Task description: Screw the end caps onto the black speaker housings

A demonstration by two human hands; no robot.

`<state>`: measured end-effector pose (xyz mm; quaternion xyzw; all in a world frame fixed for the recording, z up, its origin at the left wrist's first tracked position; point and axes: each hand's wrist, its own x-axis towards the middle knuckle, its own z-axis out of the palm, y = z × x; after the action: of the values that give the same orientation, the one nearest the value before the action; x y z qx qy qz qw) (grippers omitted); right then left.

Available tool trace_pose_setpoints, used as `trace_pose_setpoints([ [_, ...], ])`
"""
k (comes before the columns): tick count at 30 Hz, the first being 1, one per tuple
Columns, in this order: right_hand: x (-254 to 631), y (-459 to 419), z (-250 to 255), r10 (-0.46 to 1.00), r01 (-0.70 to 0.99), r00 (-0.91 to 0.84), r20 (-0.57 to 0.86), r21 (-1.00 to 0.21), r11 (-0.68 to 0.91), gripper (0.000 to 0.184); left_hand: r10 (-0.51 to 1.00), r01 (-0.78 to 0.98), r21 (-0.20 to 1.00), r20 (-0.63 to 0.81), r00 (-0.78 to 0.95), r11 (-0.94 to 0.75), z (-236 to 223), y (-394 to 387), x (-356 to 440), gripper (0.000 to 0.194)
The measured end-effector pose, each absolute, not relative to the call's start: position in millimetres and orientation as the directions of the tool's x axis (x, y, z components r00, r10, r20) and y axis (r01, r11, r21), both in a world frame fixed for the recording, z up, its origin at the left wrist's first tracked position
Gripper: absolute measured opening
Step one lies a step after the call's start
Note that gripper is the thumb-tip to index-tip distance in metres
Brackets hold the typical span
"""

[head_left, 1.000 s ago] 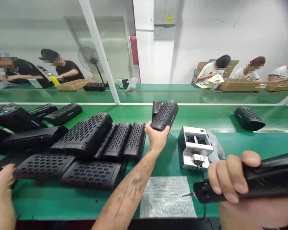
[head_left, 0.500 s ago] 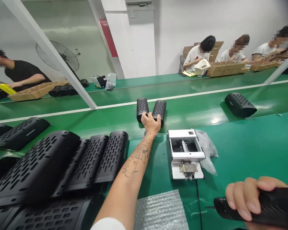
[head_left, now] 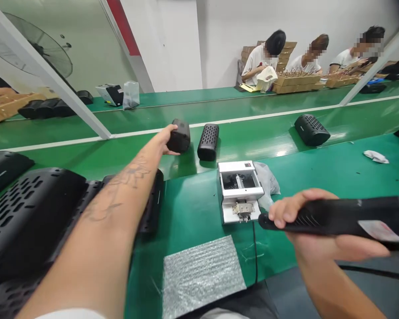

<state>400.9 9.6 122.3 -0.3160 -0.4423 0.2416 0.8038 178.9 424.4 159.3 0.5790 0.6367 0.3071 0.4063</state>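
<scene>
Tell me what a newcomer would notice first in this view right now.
The tattooed left hand reaches across the green conveyor belt and grips a short black casing near the belt's far side. At lower right, the right hand holds a long black perforated casing, beside a white fixture on the belt.

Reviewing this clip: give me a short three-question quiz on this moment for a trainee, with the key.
1. True or false: the right hand holds a long black perforated casing that has a white label.
2. Which hand touches the short black casing? A) left hand B) right hand C) neither
3. Fill in the blank: a sheet of ___ lies nearer the person than the white-and-silver machine.

Key: 1. True. 2. A. 3. bubble wrap.
</scene>
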Motion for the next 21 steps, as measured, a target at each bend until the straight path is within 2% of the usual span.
trace_pose_setpoints([
  [3, 394, 36, 119, 0.671, -0.127, 0.492, 0.555, -0.717, 0.686, 0.078, 0.973, 0.431, 0.892, -0.203, 0.112, 0.137, 197, 382, 117, 0.059],
  [4, 391, 44, 118, 0.678, -0.126, 0.491, 0.546, -0.726, 0.676, 0.078, 0.973, 0.405, 0.911, -0.155, 0.169, 0.074, 206, 362, 92, 0.07],
  [7, 387, 58, 119, 0.686, -0.087, 0.485, 0.542, -0.751, 0.654, 0.086, 0.956, 0.358, 0.925, 0.016, 0.295, -0.126, 216, 283, 14, 0.12],
  [9, 385, 58, 122, 0.69, -0.056, 0.471, 0.55, -0.761, 0.646, 0.088, 0.925, 0.394, 0.887, 0.086, 0.369, -0.24, 205, 222, -31, 0.15],
  [11, 382, 56, 123, 0.688, -0.038, 0.458, 0.563, -0.761, 0.648, 0.087, 0.875, 0.442, 0.85, 0.045, 0.481, -0.287, 182, 161, -65, 0.149],
  [15, 375, 54, 117, 0.688, -0.032, 0.454, 0.567, -0.761, 0.648, 0.085, 0.785, 0.494, 0.779, -0.004, 0.62, -0.386, 119, 70, -82, 0.125],
  [18, 371, 61, 110, 0.736, 0.007, 0.406, 0.541, -0.808, 0.59, 0.084, 0.747, 0.538, 0.693, 0.001, 0.665, -0.48, 83, 42, -61, 0.119],
  [21, 369, 63, 106, 0.752, 0.024, 0.388, 0.533, -0.821, 0.57, 0.084, 0.654, 0.499, 0.584, 0.075, 0.752, -0.641, 64, 41, -41, 0.118],
])
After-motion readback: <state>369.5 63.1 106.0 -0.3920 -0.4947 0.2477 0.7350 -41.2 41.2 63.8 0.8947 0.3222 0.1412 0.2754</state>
